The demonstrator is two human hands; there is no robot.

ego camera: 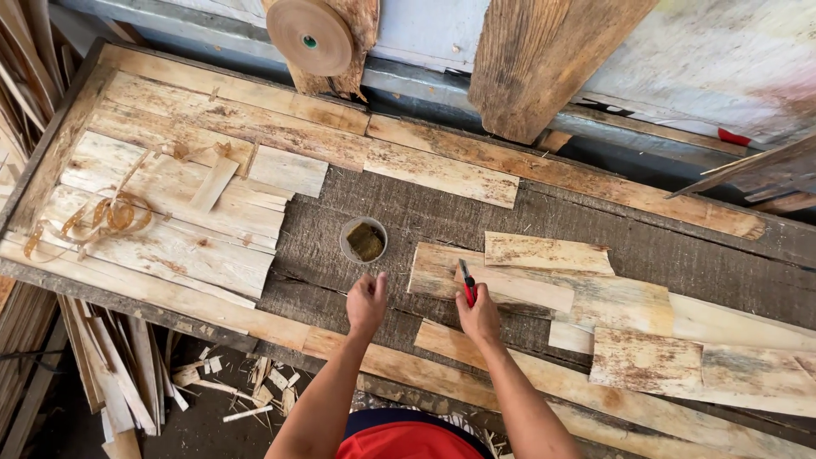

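The right hand (479, 319) grips a red utility knife (467, 283) over a veneer strip (493, 285). The left hand (366, 303), loosely curled and empty, hovers just below a small round tin (364, 240).

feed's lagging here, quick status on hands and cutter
Right hand grips red cutter on veneer strip. Left hand empty beside small bowl. Nothing blocking.

A red-handled utility knife (467, 284) stands nearly upright, blade tip pointing far, over a pale, ragged-edged veneer strip (489, 285) lying flat at centre-right.
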